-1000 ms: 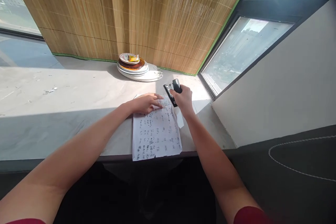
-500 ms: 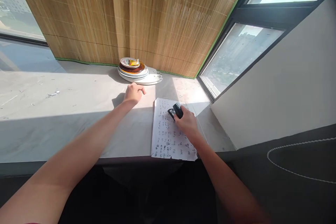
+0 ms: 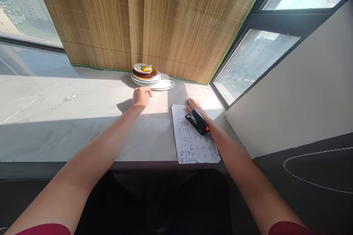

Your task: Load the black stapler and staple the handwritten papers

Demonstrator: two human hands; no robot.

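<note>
My left hand (image 3: 142,97) hovers or rests, I cannot tell which, near the front of a stack of plates (image 3: 146,80); its fingers are curled in, and no object shows in them. A black stapler (image 3: 199,122) with an orange tip lies on a white sheet of paper (image 3: 190,143) covered in rows of handwriting. Right behind the stapler is my right hand (image 3: 196,107), fingers stretched out flat at the far right edge of the sheet. The stapler hides part of that hand and wrist.
A yellow packet (image 3: 146,68) sits on the top plate. Behind the stack hangs a bamboo blind (image 3: 154,18). Small white scraps (image 3: 68,98) lie on the pale ledge (image 3: 143,139) at left. A window (image 3: 242,62) and a white wall (image 3: 303,88) bound the right side.
My right hand has let go of the stapler and flattened out beyond it. Stapler and paper appear further right, though the view has also shifted. My left hand's fingers are curled more tightly.
</note>
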